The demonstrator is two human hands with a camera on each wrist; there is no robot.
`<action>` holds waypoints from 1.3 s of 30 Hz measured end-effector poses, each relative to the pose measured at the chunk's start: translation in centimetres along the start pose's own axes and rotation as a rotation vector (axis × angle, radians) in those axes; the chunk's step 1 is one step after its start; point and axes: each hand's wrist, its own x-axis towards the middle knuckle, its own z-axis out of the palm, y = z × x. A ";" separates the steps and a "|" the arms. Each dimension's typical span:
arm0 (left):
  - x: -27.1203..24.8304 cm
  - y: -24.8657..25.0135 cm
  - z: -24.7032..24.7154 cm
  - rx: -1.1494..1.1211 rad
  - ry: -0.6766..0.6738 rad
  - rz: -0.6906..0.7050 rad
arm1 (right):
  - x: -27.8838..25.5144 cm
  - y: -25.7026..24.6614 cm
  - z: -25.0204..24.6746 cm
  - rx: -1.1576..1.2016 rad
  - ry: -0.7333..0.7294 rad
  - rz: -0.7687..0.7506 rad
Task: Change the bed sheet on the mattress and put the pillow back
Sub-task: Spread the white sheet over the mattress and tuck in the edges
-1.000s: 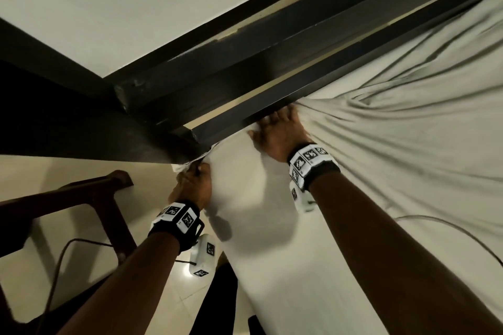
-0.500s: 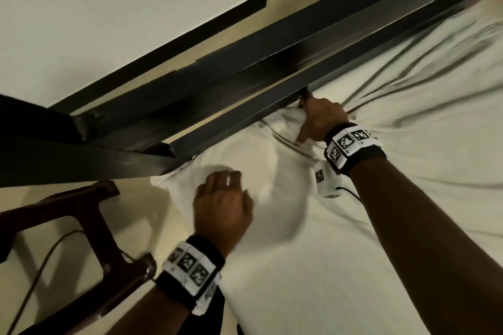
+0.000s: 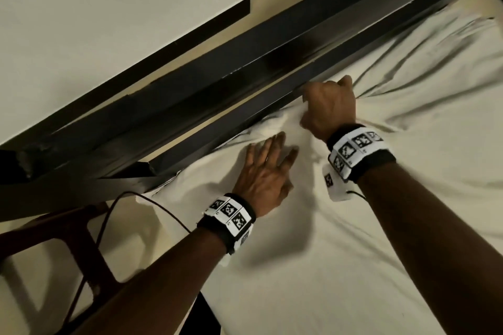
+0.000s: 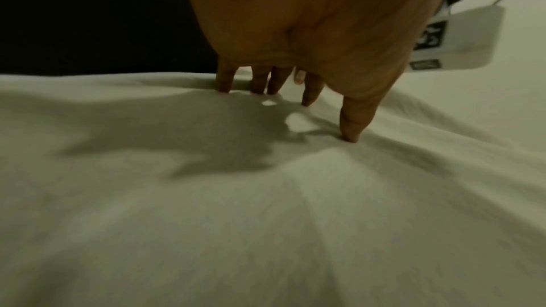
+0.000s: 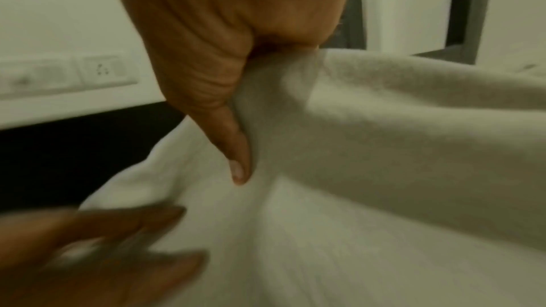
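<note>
**Sheet held at bed-frame edge**

Nearest, the pale bed sheet point(image 3: 313, 266) is spread over the mattress, creased toward the far edge. Left hand point(image 3: 265, 174) is laid flat on it near the corner, fingers point(image 4: 351, 120) straight and spread, tips pressed into the cloth. Farther in, right hand point(image 3: 330, 109) is curled round a bunched fold of sheet (thumb point(image 5: 233, 148) clamped against it) at the edge beside the dark bed frame point(image 3: 217, 106). A wall socket point(image 5: 103, 70) is seen beyond.

The sheet point(image 3: 340, 239) is matt, off-white woven cloth, soft and creased on the far right. The bed frame point(image 3: 245, 84) is dark, smooth and faintly glossy. The chair point(image 3: 68, 239) at the near left looks like glossy reddish-brown wood.
</note>
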 end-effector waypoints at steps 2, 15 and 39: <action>1.1 -0.6 0.2 0.008 -0.001 -0.033 | -1.4 -0.2 0.4 0.076 0.143 -0.048; 8.9 -0.5 -1.8 -0.130 -0.159 -0.382 | -8.7 0.3 3.0 0.364 0.435 0.054; 10.0 0.0 -0.6 -0.271 0.003 -0.572 | 6.8 4.0 8.9 -0.100 -0.186 -0.124</action>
